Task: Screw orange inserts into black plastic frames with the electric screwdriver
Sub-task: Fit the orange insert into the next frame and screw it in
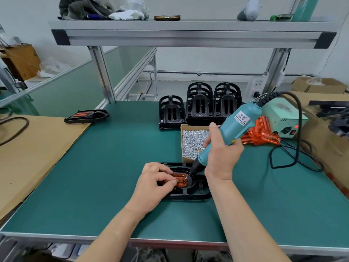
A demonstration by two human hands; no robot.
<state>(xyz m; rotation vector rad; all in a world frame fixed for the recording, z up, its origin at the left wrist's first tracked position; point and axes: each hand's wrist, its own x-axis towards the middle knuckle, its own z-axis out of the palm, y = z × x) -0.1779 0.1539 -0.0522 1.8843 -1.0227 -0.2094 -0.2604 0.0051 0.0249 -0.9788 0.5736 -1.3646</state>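
Note:
A black plastic frame lies flat on the green mat near the front edge, with an orange insert seated in its middle. My left hand rests on the frame, its thumb and fingers curled onto the insert's left side. My right hand grips the teal electric screwdriver, which slants down to the left. Its bit tip touches the insert's right end, where a small screw shows.
A cardboard box of small silver screws sits just behind the frame. Stacks of black frames stand at the back, loose orange inserts and a power supply at right. One assembled frame lies at left by cardboard sheet.

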